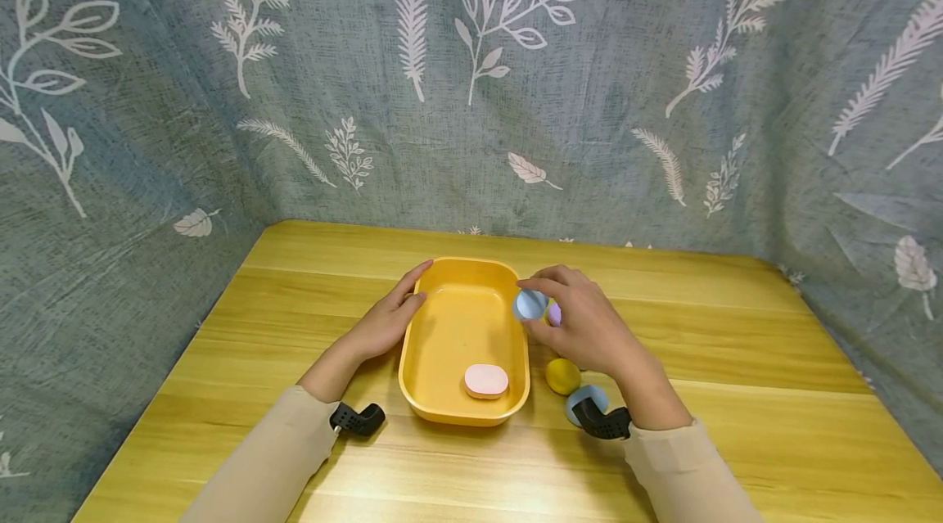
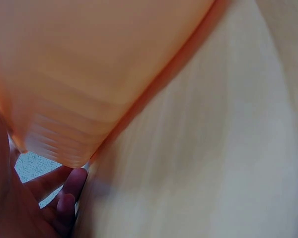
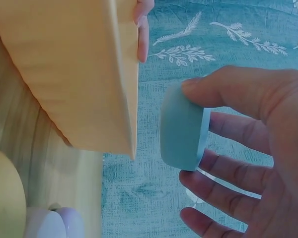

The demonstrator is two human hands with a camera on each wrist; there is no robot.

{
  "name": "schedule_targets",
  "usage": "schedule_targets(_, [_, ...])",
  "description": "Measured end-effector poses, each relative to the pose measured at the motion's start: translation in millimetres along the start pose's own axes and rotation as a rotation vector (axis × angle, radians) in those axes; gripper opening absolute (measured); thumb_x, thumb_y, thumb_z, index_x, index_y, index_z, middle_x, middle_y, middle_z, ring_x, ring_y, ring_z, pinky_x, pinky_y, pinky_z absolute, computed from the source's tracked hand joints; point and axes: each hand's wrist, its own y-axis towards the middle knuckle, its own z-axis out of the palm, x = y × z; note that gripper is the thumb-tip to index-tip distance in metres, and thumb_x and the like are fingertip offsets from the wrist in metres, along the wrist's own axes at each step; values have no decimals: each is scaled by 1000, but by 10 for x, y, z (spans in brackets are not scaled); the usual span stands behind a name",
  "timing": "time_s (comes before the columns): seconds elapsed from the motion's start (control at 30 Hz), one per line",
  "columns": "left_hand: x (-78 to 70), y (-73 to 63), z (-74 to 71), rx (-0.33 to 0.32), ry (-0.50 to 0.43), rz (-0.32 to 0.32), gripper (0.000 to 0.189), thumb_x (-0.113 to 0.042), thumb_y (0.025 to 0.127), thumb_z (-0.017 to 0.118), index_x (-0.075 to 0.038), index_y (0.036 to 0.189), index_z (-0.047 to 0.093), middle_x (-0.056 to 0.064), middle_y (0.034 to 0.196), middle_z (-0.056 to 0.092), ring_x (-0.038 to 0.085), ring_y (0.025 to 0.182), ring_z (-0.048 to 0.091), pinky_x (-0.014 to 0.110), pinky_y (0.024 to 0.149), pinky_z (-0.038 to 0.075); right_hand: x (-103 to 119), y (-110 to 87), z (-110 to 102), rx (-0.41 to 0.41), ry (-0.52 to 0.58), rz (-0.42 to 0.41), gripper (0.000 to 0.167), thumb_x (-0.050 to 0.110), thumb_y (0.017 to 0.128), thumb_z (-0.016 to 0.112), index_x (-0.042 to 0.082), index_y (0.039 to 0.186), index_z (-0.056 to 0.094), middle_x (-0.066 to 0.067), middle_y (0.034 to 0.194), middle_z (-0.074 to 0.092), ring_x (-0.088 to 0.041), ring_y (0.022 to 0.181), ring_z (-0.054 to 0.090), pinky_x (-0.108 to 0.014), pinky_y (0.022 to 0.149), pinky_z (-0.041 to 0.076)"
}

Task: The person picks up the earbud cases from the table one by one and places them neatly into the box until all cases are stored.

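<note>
A yellow rectangular plastic box [image 1: 466,418] stands open-topped on the table. My left hand [image 1: 385,322] holds its left side, thumb at the rim; fingers show by its outer wall in the left wrist view. A pink soap bar [image 1: 485,380] lies inside at the near right. My right hand [image 1: 578,318] pinches a light blue soap bar [image 1: 530,304] between thumb and fingers, at the box's right rim. In the right wrist view the blue bar [image 3: 181,126] is held tilted on edge, apart from the box wall.
Right of the box lie a round yellow piece [image 1: 563,376], a blue piece [image 1: 587,403] partly hidden by the wrist camera, and a purple piece [image 1: 554,313] mostly behind the right hand. A leaf-patterned curtain [image 1: 442,163] surrounds the wooden table [image 1: 737,359].
</note>
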Motion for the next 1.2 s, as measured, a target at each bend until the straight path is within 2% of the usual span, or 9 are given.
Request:
schedule_targets(0.17, [-3,-2,-1,1,-3,-1,55,-32,115,33,-43,165,15,-4,176,8,31,162,9,58,129,16,28,4,36,-9,-7,-40,50,23,92,79,13,139,67,-10,135,62,-31,117,59,-54,101,46])
schedule_targets(0.33, [3,-13,-5,3,-1,-2,54,-33,115,33,-45,165,15,-4,176,8,31,162,9,58,129,16,64,1,85,4,-12,-49,49,24,93,79,13,140,66,-10,136,62,-31,122,59,-56,103,46])
schedule_targets(0.6, [3,-30,-8,5,15,9,55,-33,115,33,-37,167,15,-4,176,9,32,162,10,60,129,16,114,0,168,13,-40,-57,48,25,93,79,15,139,67,-10,136,63,-32,124,59,-56,103,48])
schedule_targets(1.03, [21,-39,-6,2,22,12,54,-34,115,33,-46,164,15,-4,176,9,31,162,10,59,129,16,167,15,277,55,-50,-69,49,25,93,80,16,139,68,-9,136,63,-31,125,58,-55,105,47])
schedule_targets(1.2, [2,-40,-4,-2,33,8,55,-34,115,34,-39,166,16,-3,175,11,31,162,12,59,129,17,167,18,312,72,-49,-68,49,25,92,80,17,139,68,-8,137,63,-31,125,58,-56,104,47])
